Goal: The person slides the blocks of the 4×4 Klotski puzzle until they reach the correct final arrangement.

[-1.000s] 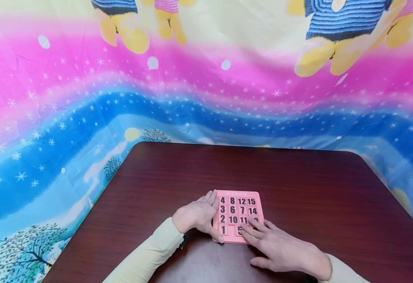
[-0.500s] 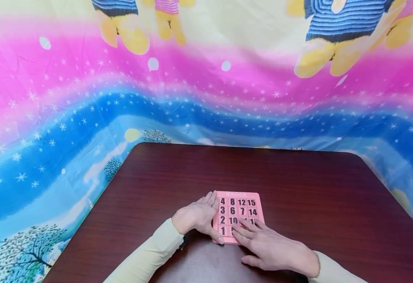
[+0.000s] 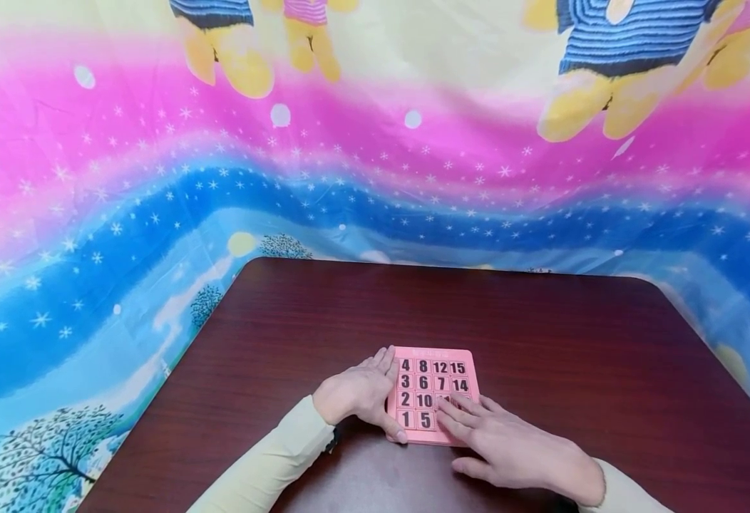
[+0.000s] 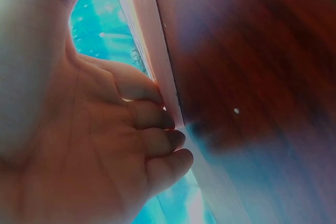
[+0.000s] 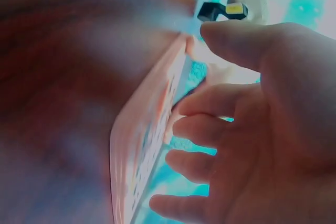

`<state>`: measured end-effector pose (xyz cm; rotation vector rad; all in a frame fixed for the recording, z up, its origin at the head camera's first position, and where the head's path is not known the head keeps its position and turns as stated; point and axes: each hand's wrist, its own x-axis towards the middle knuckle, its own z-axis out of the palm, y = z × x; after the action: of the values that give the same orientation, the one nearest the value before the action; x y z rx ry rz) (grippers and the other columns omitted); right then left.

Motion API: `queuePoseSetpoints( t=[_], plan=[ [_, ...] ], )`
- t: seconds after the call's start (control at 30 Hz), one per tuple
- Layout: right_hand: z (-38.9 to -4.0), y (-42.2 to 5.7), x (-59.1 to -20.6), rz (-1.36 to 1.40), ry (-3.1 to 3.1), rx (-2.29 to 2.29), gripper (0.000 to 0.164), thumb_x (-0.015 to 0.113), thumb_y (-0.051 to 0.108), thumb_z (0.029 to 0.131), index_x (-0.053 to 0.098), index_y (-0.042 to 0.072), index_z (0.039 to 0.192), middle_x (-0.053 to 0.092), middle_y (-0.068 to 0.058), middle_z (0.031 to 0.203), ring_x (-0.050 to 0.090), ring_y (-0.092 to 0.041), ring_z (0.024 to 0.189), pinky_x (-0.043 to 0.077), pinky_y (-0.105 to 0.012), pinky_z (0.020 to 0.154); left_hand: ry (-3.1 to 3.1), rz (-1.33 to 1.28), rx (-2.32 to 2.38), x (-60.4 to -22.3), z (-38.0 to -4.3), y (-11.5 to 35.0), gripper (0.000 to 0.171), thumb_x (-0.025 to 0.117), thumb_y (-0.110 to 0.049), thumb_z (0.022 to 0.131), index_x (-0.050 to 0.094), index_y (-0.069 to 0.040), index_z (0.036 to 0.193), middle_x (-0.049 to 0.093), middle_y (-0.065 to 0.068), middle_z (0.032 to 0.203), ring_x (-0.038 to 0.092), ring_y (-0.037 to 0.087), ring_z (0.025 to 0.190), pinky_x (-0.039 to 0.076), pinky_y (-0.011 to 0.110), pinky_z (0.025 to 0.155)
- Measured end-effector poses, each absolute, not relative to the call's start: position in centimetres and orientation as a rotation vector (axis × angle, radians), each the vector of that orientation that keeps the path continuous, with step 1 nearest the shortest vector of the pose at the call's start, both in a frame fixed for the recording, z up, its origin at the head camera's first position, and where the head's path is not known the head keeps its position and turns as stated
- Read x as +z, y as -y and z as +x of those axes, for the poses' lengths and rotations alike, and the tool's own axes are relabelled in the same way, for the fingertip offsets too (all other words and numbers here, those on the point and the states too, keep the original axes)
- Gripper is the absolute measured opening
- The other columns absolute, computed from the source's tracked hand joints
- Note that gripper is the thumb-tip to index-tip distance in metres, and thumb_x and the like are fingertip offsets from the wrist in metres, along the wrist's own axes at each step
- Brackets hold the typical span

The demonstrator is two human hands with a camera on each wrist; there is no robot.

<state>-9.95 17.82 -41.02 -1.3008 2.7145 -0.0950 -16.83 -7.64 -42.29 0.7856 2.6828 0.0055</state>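
A pink number slide puzzle (image 3: pixel 467 360) lies flat on the table, with black numbers on its square tiles. Along its left edge rests my left hand (image 3: pixel 361 390), the thumb at the near-left corner; the left wrist view shows its fingertips against the board's side. My right hand (image 3: pixel 510 445) reaches over the near-right part, its extended fingertips on or just above the tiles there. Those fingers partly hide the tile 11 and cover what lies right of the tile 5 (image 3: pixel 425 420). The 5 sits beside the tile 1 (image 3: pixel 405 419) in the nearest row.
The dark red-brown wooden table (image 3: pixel 324 306) extends around the puzzle. Behind and beside it hangs a colourful cloth (image 3: pixel 375 185) with snowflakes, trees and bears. A small black device with a yellow label (image 5: pixel 234 9) is at the left wrist.
The tile 5 has slid left to sit beside the 1. My right hand moved left with it, then came back right, uncovering the 5. The left hand stays at the board's edge.
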Motion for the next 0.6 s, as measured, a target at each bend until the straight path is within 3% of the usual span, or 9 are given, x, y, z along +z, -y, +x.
queuePoseSetpoints(
  t=[0.3, 0.6],
  plan=[
    [-9.4, -20.2, -40.2, -1.095, -2.714, -0.146, 0.064, 0.058, 0.048, 0.094, 0.049, 0.01, 0.145, 0.043, -0.009, 0.154, 0.036, -0.034, 0.145, 0.037, -0.064, 0.108, -2.683, 0.789, -0.009, -42.3, -17.0, 7.6, 0.132, 0.071, -0.079, 0.064, 0.019, -0.001, 0.156, 0.009, 0.017, 0.165, 0.012, 0.026, 0.154, 0.019, 0.033, 0.125],
    [-8.9, -21.2, -40.6, -1.138, -2.683, -0.072, 0.06, 0.057, 0.047, 0.096, 0.051, 0.011, 0.143, 0.047, -0.01, 0.151, 0.04, -0.032, 0.142, 0.042, -0.063, 0.102, -2.684, 0.777, 0.016, -42.3, -17.0, 7.6, 0.132, 0.072, -0.078, 0.063, 0.019, -0.002, 0.156, 0.009, 0.017, 0.165, 0.012, 0.026, 0.154, 0.021, 0.034, 0.125]
  ],
)
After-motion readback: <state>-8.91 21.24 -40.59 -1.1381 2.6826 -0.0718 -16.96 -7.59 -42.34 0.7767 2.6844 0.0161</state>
